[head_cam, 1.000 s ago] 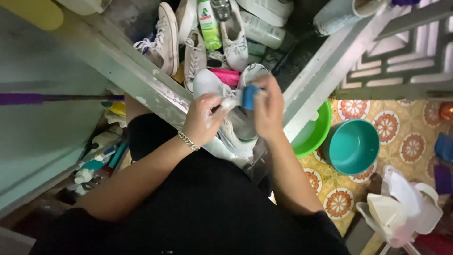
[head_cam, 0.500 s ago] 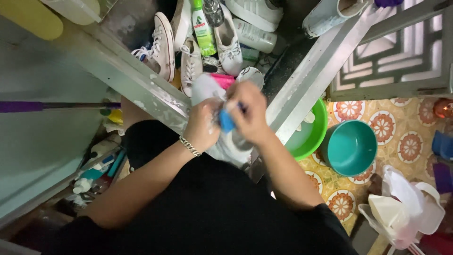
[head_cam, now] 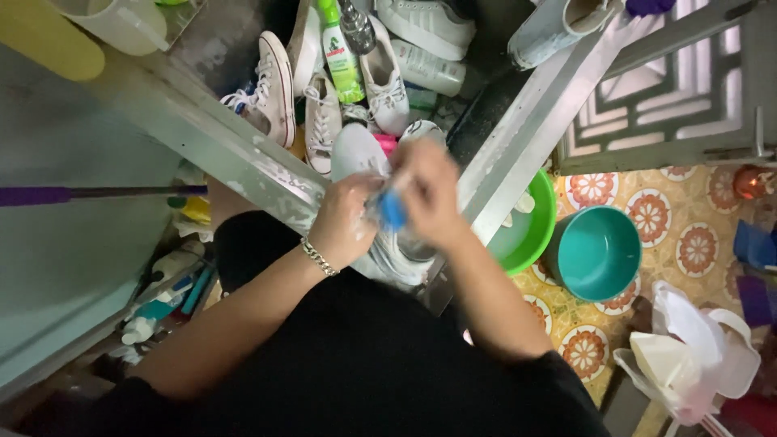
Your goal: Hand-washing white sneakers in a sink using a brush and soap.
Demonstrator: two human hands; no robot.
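Both hands close together over a white shoe: left hand gripping it, right hand clutching a blue brush.

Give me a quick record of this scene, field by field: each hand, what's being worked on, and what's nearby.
left hand: left hand grips the white sneaker over the metal sink
right hand: right hand holds a small blue brush against the shoe
in sink: more white sneakers; green spray bottle
on floor, right: green plastic basin; teal plastic bucket; white plastic bag
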